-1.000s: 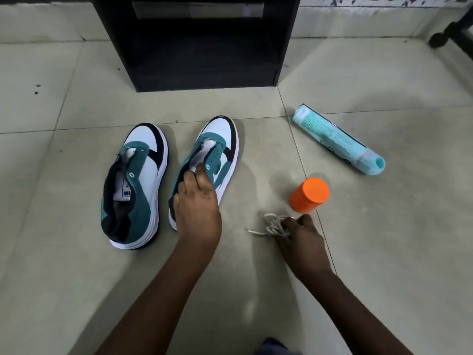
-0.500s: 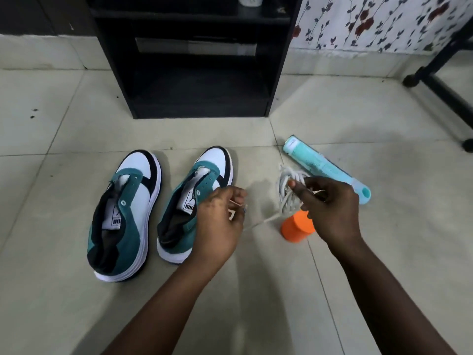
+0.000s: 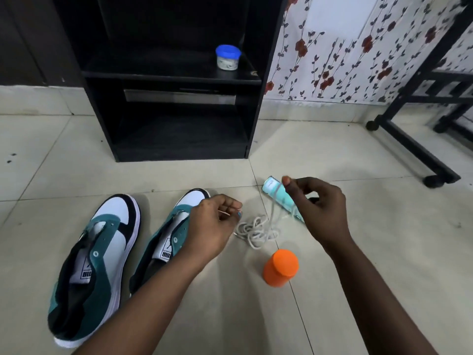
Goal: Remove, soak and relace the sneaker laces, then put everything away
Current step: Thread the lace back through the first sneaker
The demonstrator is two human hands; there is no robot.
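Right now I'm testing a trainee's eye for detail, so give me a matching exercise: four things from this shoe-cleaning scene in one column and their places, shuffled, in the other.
Things:
1. blue-lidded jar
2. orange cup
3. white lace
4. teal tube

Places:
A. lying on the floor, partly behind the right hand
B. upside down on the floor tiles
C. on the black shelf
D. pinched by both hands, its middle tangled on the floor

Pairs: 1-C, 2-B, 3-D, 4-A

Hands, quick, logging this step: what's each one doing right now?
Left hand: fingers pinching one end of the white lace.
Right hand: fingers pinching the lace, lifting a strand off the floor.
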